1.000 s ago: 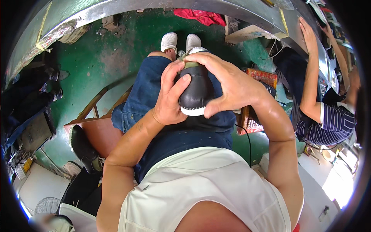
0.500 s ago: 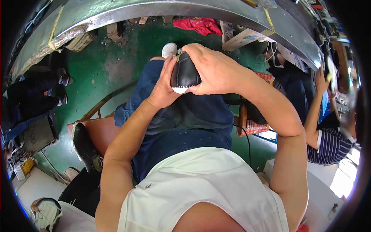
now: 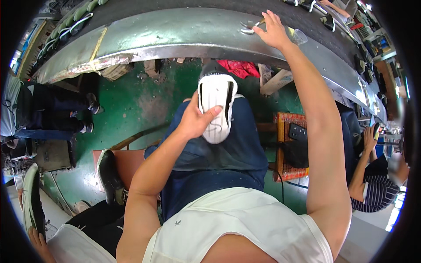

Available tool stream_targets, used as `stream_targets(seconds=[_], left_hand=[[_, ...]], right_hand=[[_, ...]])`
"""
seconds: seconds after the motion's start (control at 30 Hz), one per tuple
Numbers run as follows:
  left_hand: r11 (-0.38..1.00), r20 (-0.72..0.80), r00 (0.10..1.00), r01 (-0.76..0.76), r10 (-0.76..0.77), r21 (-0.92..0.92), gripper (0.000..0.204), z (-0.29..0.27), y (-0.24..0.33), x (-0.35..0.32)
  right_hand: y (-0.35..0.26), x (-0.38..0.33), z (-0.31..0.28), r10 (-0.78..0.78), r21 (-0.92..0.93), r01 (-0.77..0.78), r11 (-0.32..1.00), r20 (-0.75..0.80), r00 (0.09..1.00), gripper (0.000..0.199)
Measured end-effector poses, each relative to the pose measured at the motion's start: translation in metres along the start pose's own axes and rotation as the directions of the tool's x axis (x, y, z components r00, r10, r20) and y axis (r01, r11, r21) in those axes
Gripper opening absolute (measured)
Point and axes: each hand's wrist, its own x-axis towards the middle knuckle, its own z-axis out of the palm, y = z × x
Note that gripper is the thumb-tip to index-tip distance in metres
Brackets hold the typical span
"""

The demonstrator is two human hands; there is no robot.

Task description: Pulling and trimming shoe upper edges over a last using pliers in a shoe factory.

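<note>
My left hand (image 3: pixel 199 118) grips a shoe (image 3: pixel 217 90) above my lap, its thumb pressed on the white underside. That underside is turned up, with dark slots along both edges and a dark toe or heel end at the far side. My right hand (image 3: pixel 272 30) is stretched out over the metal bench edge, fingers apart and holding nothing. Close beside its fingertips lies a metal hand tool (image 3: pixel 248 30) with curved jaws, like pincers. A small clear plastic cup (image 3: pixel 299 37) is on the other side of that hand.
Beyond the metal ledge (image 3: pixel 166 33) runs a dark belt (image 3: pixel 175 5) bearing shoes. A dark shoe (image 3: pixel 108 175) rests on a brown seat (image 3: pixel 129 168) at my left. Co-workers sit on both sides; a striped-shirt person (image 3: pixel 377 188) is at right. A woven stool (image 3: pixel 291 171) stands near my right knee.
My right hand has let go of the shoe and reached forward to the bench. The shoe has turned from its black upper to its white underside, held by my left hand alone.
</note>
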Motion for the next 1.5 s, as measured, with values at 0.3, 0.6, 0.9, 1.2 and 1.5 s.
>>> stream_targets(seconds=[0.3,0.6,0.9,1.2,1.5], left_hand=[[0.827,0.194,0.804,0.548,-0.563,0.128,0.06,0.007,-0.066,0.019],[0.743,0.226,0.72,0.669,-0.656,0.024,0.05,0.005,-0.075,0.033],[0.765,0.202,0.739,0.634,-0.643,0.114,0.046,0.017,-0.063,0.021],[0.779,0.074,0.816,0.514,-0.573,0.36,0.045,0.009,-0.074,0.011],[0.791,0.132,0.792,0.608,-0.597,-0.069,0.038,-0.007,-0.056,-0.021]], right_hand=[[0.028,0.005,0.02,0.068,-0.176,0.004,0.984,0.401,0.914,0.08],[-0.024,-0.07,-0.102,0.167,-0.045,-0.193,0.98,0.713,0.681,0.046],[-0.152,-0.248,-0.103,0.393,0.606,-0.785,-0.126,0.757,0.522,0.044],[-0.165,-0.253,-0.106,0.106,0.302,-0.953,0.025,0.947,0.302,0.03],[-0.186,-0.278,-0.148,-0.101,0.278,-0.724,0.631,0.955,0.279,0.027]])
